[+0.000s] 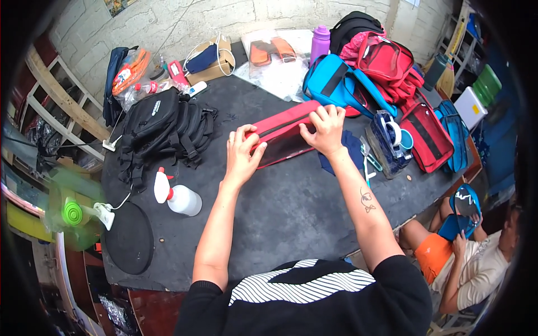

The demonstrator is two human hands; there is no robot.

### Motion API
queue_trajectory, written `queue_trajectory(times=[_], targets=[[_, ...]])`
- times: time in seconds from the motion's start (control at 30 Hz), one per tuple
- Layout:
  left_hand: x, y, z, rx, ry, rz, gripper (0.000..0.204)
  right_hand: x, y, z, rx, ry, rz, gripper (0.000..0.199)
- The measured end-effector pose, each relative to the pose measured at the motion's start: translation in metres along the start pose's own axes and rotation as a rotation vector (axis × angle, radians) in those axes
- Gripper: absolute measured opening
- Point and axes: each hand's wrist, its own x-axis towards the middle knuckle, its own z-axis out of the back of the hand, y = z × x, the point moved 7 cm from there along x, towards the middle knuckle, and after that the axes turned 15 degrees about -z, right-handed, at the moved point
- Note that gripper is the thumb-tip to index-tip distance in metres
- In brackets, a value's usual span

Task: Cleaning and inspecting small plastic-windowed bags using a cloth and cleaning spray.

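A red zippered pouch, box-shaped with a dark see-through front panel, is held between my two hands over the middle of the black table. My left hand grips its left end, fingers over the top edge and thumb on the near side. At its right end, my right hand pinches the upper edge beside the black zipper. Dark blue cloth lies just beyond my right wrist. A white spray bottle with a red trigger stands left of my left forearm.
A black backpack lies on the left. Blue and red bags are heaped at the far right, near a purple bottle. Scissors lie by a clear container. A seated person holds a blue pouch at right.
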Motion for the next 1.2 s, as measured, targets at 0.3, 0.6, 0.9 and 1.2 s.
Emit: queue_trajectory(times=[0.3, 0.6, 0.9, 1.2], targets=[[0.008, 0.02, 0.002, -0.078, 0.071, -0.008, 0.016, -0.007, -0.03, -0.008, 0.222, 0.07, 0.01, 0.018], [-0.073, 0.075, 0.016, -0.528, -0.704, 0.339, 0.062, -0.06, -0.123, -0.052, 1.276, 0.335, -1.079, 0.088], [-0.084, 0.099, -0.023, -1.024, -0.667, 0.503, 0.065, -0.067, -0.089, -0.069, 1.397, 0.74, -0.952, 0.094], [-0.122, 0.109, -0.07, -0.59, -0.123, 0.541, 0.079, -0.112, -0.097, -0.07, 0.325, 0.519, -0.879, 0.04]])
